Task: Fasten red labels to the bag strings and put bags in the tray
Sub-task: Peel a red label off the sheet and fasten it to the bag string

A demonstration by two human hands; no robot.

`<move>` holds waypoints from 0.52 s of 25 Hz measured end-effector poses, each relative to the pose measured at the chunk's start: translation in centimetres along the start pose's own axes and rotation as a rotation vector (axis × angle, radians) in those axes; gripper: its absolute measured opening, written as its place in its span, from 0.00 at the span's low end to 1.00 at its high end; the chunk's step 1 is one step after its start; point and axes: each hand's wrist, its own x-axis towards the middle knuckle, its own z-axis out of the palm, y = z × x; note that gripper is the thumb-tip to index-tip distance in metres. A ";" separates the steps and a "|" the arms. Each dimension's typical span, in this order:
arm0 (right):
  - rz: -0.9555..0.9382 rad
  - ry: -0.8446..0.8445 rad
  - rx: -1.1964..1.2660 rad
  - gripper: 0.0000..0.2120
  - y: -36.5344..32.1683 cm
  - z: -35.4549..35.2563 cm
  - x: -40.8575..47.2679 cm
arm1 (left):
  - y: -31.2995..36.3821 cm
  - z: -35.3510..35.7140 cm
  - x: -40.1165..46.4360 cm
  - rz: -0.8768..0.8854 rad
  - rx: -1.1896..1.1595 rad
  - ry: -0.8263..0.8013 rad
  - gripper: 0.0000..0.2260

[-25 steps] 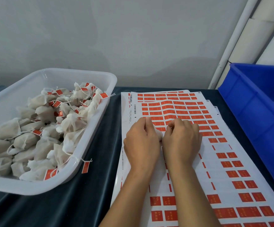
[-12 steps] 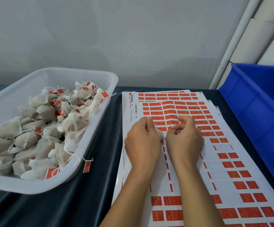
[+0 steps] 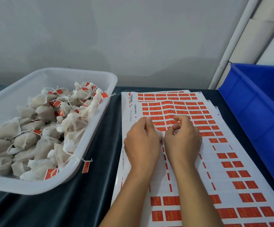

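My left hand [image 3: 141,145] rests on the label sheets [image 3: 198,112], closed around a small white bag [image 3: 159,134], of which only a bit of fabric shows beside the palm. A speck of red sits at its fingertips. My right hand [image 3: 183,141] lies just to the right, fingers curled, thumb and forefinger close together over the red labels [image 3: 169,117]. Whether anything is pinched there is hidden. The white tray [image 3: 84,74] on the left holds several labelled bags [image 3: 51,128].
A blue crate [image 3: 255,112] stands against the right edge of the sheets. One red label [image 3: 85,167] hangs on its string over the tray's near rim. Dark cloth [image 3: 100,185] covers the table between the tray and the sheets. A wall is close behind.
The hands were pressed together over the bag and have parted. My right hand has shifted right and lifted its forefinger. My left hand has stayed put.
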 end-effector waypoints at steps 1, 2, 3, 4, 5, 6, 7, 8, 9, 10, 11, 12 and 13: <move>-0.007 0.004 0.001 0.16 0.0 0.0 0.0 | 0.0 0.0 0.0 0.000 -0.002 -0.001 0.17; -0.017 0.003 -0.002 0.16 -0.1 0.0 0.0 | 0.0 0.1 0.0 0.001 -0.005 -0.002 0.17; -0.033 0.001 -0.011 0.16 -0.2 0.1 0.0 | -0.1 0.1 0.0 0.002 -0.007 -0.004 0.16; -0.056 -0.001 -0.023 0.17 -0.2 0.1 -0.1 | -0.1 0.1 0.0 0.001 -0.010 -0.006 0.16; -0.085 -0.003 -0.034 0.17 -0.3 0.1 -0.2 | -0.1 0.1 0.1 -0.001 -0.011 -0.007 0.16; -0.113 -0.004 -0.041 0.17 -0.4 0.1 -0.3 | -0.1 0.1 0.0 -0.001 -0.012 -0.008 0.16; -0.136 -0.006 -0.043 0.17 -0.5 0.0 -0.4 | -0.1 0.1 0.0 0.000 -0.014 -0.007 0.16; -0.150 -0.012 -0.043 0.17 -0.6 0.0 -0.4 | -0.1 0.1 0.0 0.001 -0.014 -0.005 0.16; -0.158 -0.019 -0.041 0.17 -0.6 0.0 -0.5 | -0.1 0.1 0.1 0.002 -0.012 -0.003 0.17; -0.164 -0.027 -0.038 0.17 -0.7 0.0 -0.5 | -0.1 0.0 0.1 0.002 -0.007 -0.002 0.17; -0.169 -0.032 -0.028 0.17 -0.7 0.0 -0.5 | -0.1 0.0 0.1 0.001 -0.003 -0.003 0.17; -0.173 -0.034 -0.009 0.16 -0.6 0.0 -0.5 | -0.1 0.0 0.1 -0.002 -0.002 -0.006 0.17; -0.175 -0.031 0.018 0.16 -0.6 0.0 -0.5 | 0.0 0.0 0.1 -0.006 -0.005 -0.009 0.16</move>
